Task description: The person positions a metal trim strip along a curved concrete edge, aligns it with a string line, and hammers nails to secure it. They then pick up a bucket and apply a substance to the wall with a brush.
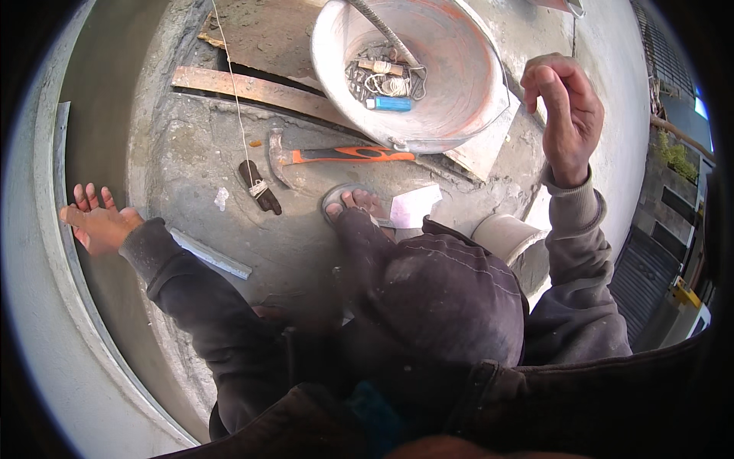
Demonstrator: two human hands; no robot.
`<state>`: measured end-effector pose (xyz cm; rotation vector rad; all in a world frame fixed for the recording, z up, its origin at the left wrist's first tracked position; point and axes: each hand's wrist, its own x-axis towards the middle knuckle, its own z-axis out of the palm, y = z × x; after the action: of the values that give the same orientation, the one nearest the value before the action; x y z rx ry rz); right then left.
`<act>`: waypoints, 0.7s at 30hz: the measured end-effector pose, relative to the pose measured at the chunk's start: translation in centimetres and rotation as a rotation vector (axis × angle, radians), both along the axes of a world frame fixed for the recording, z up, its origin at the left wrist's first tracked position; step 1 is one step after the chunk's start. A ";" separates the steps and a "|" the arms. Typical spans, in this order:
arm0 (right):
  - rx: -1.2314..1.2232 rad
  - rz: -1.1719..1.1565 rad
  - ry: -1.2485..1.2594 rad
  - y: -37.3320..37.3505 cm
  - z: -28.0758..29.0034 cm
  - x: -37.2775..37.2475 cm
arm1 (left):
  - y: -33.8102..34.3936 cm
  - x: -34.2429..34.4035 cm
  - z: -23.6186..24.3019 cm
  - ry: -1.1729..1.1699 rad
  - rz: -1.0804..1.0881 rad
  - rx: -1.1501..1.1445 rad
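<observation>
My left hand (99, 219) is at the far left with its fingers apart, the thumb side against a long thin metal strip (64, 153) along the pale wall. No object shows in its palm. My right hand (567, 115) is raised to the right of a large whitish bucket (466, 92). Its fingers are curled in toward the thumb; whatever they may pinch is hidden. Between my arms lies a claw hammer (352, 154) with an orange and black handle. A dark piece wound with string (260, 187) lies left of it, its line running up out of view.
Nails, a blue lighter (388, 104), string wound on a small wooden piece (380, 68) and a ribbed metal bar (382, 30) are in the bucket. A wooden plank (260, 93) lies behind the hammer. My sandaled foot (359, 202), white paper (414, 206) and a pale metal piece (210, 254) are nearby.
</observation>
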<state>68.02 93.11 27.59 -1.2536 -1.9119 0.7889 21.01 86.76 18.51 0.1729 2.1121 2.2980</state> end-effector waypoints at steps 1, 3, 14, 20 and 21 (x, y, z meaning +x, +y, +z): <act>-0.040 0.031 -0.211 0.9 -0.8 0.0 | 0.1 0.0 0.0 -0.033 0.018 0.011; -0.063 0.250 -0.454 3.5 -4.0 -1.2 | 0.1 0.1 0.0 -0.023 0.007 0.024; 0.014 0.890 -0.982 9.8 -17.3 -6.3 | -0.6 -0.7 0.4 -0.053 -0.031 0.006; -0.034 0.994 -1.114 11.5 -14.5 -1.8 | -0.9 -1.3 -0.5 -0.006 -0.043 -0.017; -0.042 0.980 -1.148 11.4 -14.7 -1.3 | -0.8 -1.3 -0.6 -0.049 -0.055 0.002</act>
<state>66.68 104.56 12.93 -0.7289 -3.5801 0.5422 19.68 86.01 17.96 0.1707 2.0555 2.2497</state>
